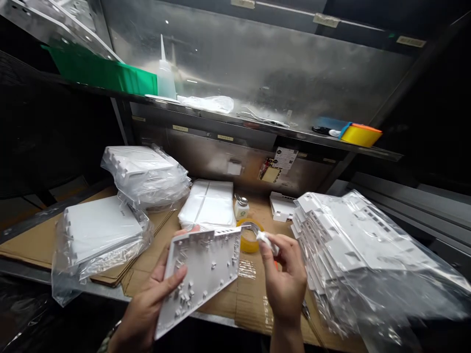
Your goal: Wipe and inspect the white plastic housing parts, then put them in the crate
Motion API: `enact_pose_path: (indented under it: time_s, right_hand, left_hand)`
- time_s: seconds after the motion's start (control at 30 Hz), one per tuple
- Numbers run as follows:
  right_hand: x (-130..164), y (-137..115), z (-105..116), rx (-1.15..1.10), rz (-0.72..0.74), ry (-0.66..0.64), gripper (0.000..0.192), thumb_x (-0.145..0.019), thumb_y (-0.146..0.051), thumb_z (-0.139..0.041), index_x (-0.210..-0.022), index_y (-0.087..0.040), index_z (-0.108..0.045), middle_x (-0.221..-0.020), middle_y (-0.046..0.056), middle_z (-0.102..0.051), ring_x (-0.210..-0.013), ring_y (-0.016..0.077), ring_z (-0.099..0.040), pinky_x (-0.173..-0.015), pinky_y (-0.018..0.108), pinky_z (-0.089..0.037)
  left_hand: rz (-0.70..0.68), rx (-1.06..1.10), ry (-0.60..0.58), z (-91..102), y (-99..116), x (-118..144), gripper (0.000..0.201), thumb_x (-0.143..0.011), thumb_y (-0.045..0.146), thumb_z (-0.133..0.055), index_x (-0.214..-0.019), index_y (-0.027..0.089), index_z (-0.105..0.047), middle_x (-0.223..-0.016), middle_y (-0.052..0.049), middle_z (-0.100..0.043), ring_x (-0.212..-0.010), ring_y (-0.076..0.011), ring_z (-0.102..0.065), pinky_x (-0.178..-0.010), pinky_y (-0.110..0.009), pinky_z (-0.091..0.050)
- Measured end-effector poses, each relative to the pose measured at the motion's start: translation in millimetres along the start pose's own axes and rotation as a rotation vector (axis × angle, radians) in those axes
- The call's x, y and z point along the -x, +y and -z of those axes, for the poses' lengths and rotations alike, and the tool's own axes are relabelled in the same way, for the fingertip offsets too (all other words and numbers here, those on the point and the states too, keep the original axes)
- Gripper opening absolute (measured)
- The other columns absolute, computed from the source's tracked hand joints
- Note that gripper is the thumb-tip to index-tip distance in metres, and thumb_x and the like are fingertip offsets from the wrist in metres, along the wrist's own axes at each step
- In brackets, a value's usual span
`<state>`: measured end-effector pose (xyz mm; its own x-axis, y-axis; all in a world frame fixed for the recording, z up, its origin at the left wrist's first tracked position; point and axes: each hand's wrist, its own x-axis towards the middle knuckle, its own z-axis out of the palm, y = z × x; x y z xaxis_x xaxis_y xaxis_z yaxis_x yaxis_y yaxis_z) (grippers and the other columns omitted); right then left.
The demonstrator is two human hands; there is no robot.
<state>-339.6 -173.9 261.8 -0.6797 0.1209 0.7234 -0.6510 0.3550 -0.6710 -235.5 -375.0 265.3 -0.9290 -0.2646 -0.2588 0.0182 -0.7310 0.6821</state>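
I'm gripping one panel [200, 274] in my left hand [152, 299], pinching a wipe [265, 241] in my right hand [285, 284]; wiping looks barely begun, big stack [353, 250] likely pending.

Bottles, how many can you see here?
2. A tall clear squeeze bottle with a pointed tip stands on the upper shelf. A small bottle with a metal cap stands on the cardboard, behind the roll of tape. Others may be hidden behind the bags.
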Motion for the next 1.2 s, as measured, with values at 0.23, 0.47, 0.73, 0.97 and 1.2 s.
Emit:
enact_pose_path:
  time_s: [0.23,0.47,0.73,0.97,1.2]
  right_hand:
    - [6.5,-59.1,-25.1,-0.201,0.163,-0.071,0.025,-0.095,-0.014,-0.066,-0.116,-0.028,-0.07,-0.107,0.003,-0.061,-0.1,0.016,-0.063,-0.082,0.028,-0.055]
    - [4.7,-54.6,-25.6,-0.155,0.159,-0.01,0.021,-0.095,-0.016,-0.066,-0.113,-0.026,-0.071,-0.106,0.004,-0.061,-0.096,0.0154,-0.062,-0.076,0.026,-0.054]
    - [-27.5,52.3,-29.7,0.369,-0.165,-0.079,0.038,-0.096,-0.049,-0.056,-0.108,-0.019,-0.075,-0.107,0.009,-0.069,-0.084,0.02,-0.063,-0.077,0.033,-0.051]
    - [-21.2,135.7,-43.2,0.533,-0.213,-0.359,0.052,-0.084,-0.059,-0.063,-0.11,-0.016,-0.079,-0.101,0.015,-0.072,-0.097,0.0324,-0.061,-0.084,0.04,-0.047]
    - [-1.1,153.9,25.0,0.782,-0.339,-0.454,0.063,-0.09,-0.035,-0.038,-0.135,0.004,-0.06,-0.134,0.032,-0.06,-0.124,0.0405,-0.058,-0.106,0.049,-0.043]
  left_hand:
    - [-0.292,-0.334,-0.177,-40.1,-24.9,6.8,0.048,-0.091,0.041,-0.072,-0.137,0.046,-0.061,-0.163,0.011,-0.044,-0.153,-0.0237,-0.033,-0.127,-0.03,-0.025]
    - [-0.306,-0.343,-0.204,-44.2,-30.0,2.3,0.047,-0.094,0.041,-0.068,-0.14,0.046,-0.057,-0.163,0.009,-0.042,-0.153,-0.0237,-0.034,-0.128,-0.033,-0.021]
    - [-0.05,-0.044,-0.063,-25.9,6.7,1.7,0.082,-0.084,0.019,-0.079,-0.152,0.048,-0.042,-0.148,0.001,-0.062,-0.138,-0.0296,-0.055,-0.117,-0.04,-0.044]
    - [-0.017,0.153,-0.055,9.1,35.5,-3.8,0.086,-0.094,0.014,-0.065,-0.163,0.03,-0.017,-0.139,-0.017,-0.067,-0.116,-0.0351,-0.07,-0.109,-0.056,-0.051]
    - [0.24,0.364,-0.25,36.8,54.2,-6.9,0.061,-0.104,0.038,-0.042,-0.159,0.013,-0.032,-0.143,-0.023,-0.062,-0.127,-0.0407,-0.062,-0.114,-0.062,-0.042]
